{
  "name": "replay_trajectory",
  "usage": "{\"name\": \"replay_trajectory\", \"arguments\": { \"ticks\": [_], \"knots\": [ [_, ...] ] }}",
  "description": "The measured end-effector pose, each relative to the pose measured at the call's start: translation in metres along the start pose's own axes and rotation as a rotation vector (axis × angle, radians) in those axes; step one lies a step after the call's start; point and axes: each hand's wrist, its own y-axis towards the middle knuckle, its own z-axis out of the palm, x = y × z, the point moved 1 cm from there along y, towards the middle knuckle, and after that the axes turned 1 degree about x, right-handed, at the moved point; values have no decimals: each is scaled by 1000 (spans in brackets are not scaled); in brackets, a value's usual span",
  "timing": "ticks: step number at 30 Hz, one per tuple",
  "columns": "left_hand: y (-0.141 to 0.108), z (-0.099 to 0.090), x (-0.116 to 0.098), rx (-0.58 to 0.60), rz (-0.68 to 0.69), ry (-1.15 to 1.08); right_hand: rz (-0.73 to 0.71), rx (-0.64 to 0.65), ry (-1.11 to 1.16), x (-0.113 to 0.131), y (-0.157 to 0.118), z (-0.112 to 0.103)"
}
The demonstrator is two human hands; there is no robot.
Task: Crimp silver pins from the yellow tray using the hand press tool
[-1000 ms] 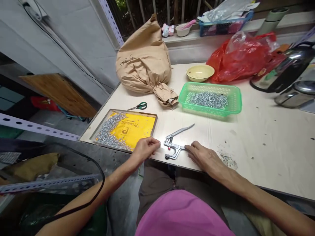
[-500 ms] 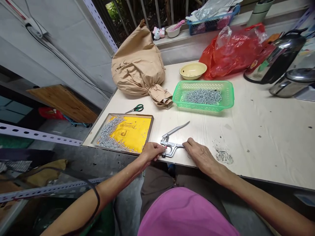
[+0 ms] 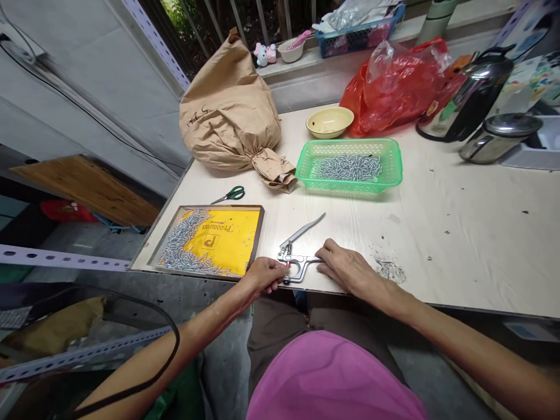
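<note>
A pair of grey metal snap-fastener pliers (image 3: 301,258) lies at the table's front edge, its long lever handle raised at an angle. My right hand (image 3: 347,268) closes its fingers on the pliers' other handle, which points right. At the jaw end, the thumb and fingers of my left hand (image 3: 265,274) are pinched together beside a small red part. What they hold there is too small to make out. Just left of that hand is a shallow tray (image 3: 258,236) with a yellow lining and many small silvery metal pieces (image 3: 177,242).
Behind the pliers stands a green plastic basket (image 3: 350,185) of similar metal pieces. Green-handled scissors (image 3: 236,193), a brown paper sack (image 3: 231,116), a cream bowl (image 3: 329,123), a red plastic bag (image 3: 385,96) and a steel kettle (image 3: 470,96) are farther back.
The camera view has shifted, so the table's contents appear farther left. Both hands keep their places at the pliers, the right hand's fingers a little more bent over the handle.
</note>
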Motion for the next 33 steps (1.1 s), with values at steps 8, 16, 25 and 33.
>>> {"name": "replay_trajectory", "arguments": {
  "ticks": [8,16,25,33],
  "knots": [
    [-4,3,6,-16,3,3,-141,78,-149,-36,54,-11],
    [0,4,13,-49,-14,4,-151,58,-172,-23,46,-12],
    [-13,5,7,-179,96,315,-143,-28,-198,-7,25,-7],
    [-6,32,-26,-342,752,966,-150,-88,-144,-8,21,0]
  ]
}}
